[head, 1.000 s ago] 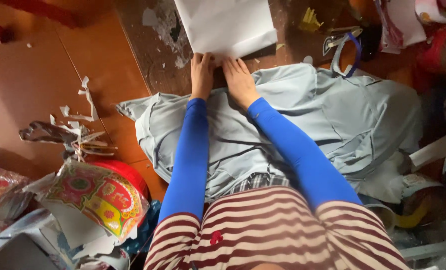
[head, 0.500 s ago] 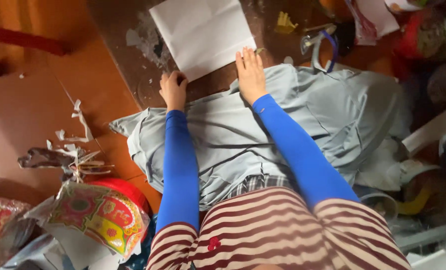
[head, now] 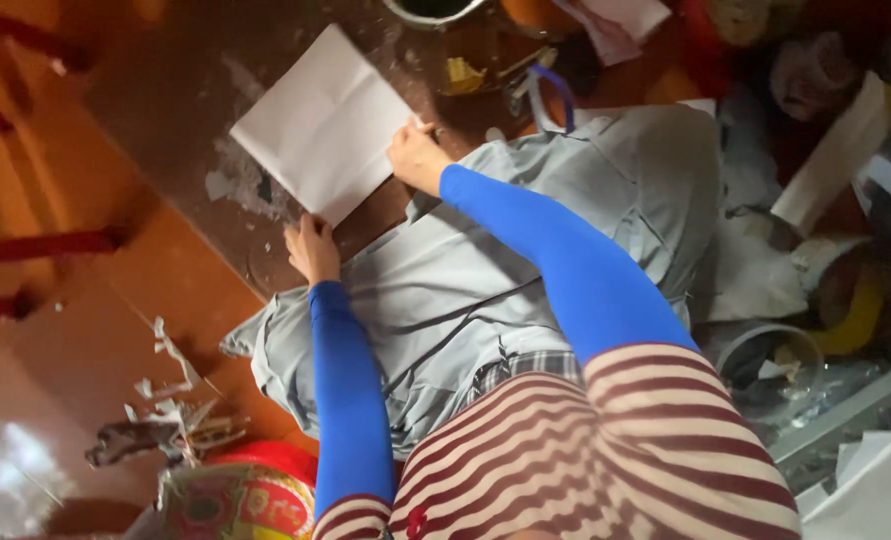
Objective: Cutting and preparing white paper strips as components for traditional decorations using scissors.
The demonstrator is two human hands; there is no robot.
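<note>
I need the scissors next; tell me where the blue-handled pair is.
In the head view, the blue-handled scissors lie at upper centre on the dark floor, just beyond the grey cloth, up and right of the right hand on the white paper.

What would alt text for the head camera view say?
Seen from above, a person's left hand and right hand press the near edge of a creased white paper sheet on a brown floor, forearms over a grey cloth.

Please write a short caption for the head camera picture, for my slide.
Both hands, left hand and right hand, touch the edges of a white paper sheet beside grey cloth.
</note>
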